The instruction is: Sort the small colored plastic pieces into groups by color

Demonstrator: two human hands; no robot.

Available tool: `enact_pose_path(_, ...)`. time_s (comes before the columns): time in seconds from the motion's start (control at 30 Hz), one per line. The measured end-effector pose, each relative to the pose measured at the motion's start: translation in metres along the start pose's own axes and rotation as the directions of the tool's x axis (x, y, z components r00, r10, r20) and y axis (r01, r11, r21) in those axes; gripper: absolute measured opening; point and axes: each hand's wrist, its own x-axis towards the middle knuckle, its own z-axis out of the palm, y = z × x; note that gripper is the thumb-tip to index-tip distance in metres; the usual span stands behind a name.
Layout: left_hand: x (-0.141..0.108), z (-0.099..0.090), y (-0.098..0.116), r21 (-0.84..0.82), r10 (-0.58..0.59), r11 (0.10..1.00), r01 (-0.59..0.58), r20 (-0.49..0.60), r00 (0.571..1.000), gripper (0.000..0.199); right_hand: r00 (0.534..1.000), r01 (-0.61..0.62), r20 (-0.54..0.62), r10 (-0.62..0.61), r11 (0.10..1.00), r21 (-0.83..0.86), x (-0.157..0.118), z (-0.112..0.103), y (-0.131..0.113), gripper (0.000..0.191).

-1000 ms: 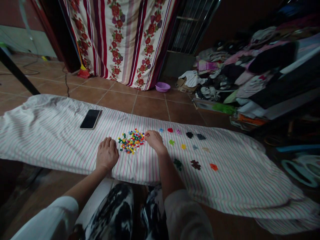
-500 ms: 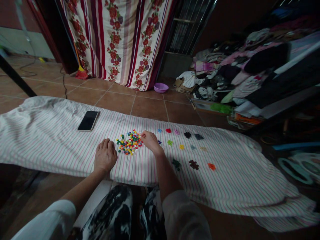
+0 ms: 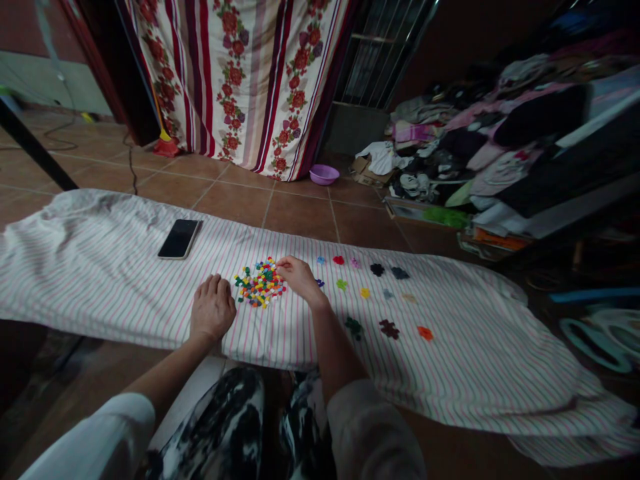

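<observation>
A mixed pile of small colourful pieces [image 3: 260,285] lies on the striped cloth [image 3: 450,373]. My left hand [image 3: 214,307] rests palm down on the cloth just left of the pile, fingers stretched out and holding nothing. At the pile's upper right edge is my right hand [image 3: 299,279], its thumb and fingertips pinched together; whatever is between them is too small to make out. Right of that hand, pieces sit sorted by colour in little groups, among them red [image 3: 339,260], black [image 3: 377,269], yellow [image 3: 365,293], dark green [image 3: 354,327], brown [image 3: 389,329] and orange [image 3: 425,333].
A phone [image 3: 180,239] lies on the cloth at the left. Beyond the cloth, a purple basin [image 3: 324,175] stands on the tiled floor by a floral curtain [image 3: 260,87]. Clothes [image 3: 470,140] are heaped at the right, and a red broom [image 3: 167,145] leans at the left.
My right hand's fingertips have shifted slightly left and away from me along the pile's edge. The left hand stays in place, and the whole view has moved a little.
</observation>
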Motion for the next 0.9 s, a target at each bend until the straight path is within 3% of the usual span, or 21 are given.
enact_pose_path(0.13,-0.001,0.001,-0.001,-0.01,0.005,1.0,-0.006,-0.012,1.0,0.027,1.0,0.002,0.005,-0.002,0.998,0.065,0.002,0.002,0.003,0.011)
enact_pose_path(0.53,0.0,-0.001,0.0,-0.048,0.0,0.999,-0.001,-0.011,1.0,0.025,0.999,0.028,-0.022,-0.029,0.999,-0.035,-0.002,-0.006,-0.004,0.008)
enact_pose_path(0.7,0.0,0.0,-0.001,-0.05,0.001,0.999,-0.001,0.0,1.0,0.027,0.99,0.056,-0.126,-0.066,0.995,-0.087,0.002,-0.02,0.004,0.016)
enact_pose_path(0.9,0.0,0.0,-0.001,-0.009,0.011,1.0,-0.011,-0.01,1.0,0.027,0.933,-0.031,-0.359,0.002,0.997,-0.074,0.007,-0.062,0.033,0.021)
